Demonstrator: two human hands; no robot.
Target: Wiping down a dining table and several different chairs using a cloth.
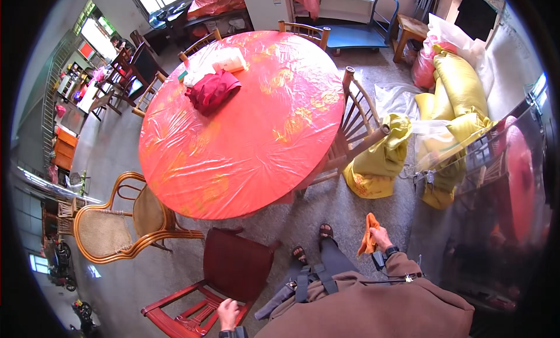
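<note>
An orange cloth hangs from my right hand, which is closed around it, to the right of my feet. My left hand is at the bottom of the view, over or beside the carved backrest of a dark red wooden chair; whether it touches the wood cannot be told. Its fingers look curled, with nothing visible in them. Ahead stands a round table under a shiny red plastic cover. On it lie a dark red cloth bundle and a white and pink packet.
A rattan armchair stands at the left. Bamboo chairs surround the table. Yellow sacks lie at the right, near a glossy dark panel. A blue platform trolley is behind the table. A person is far off at upper left.
</note>
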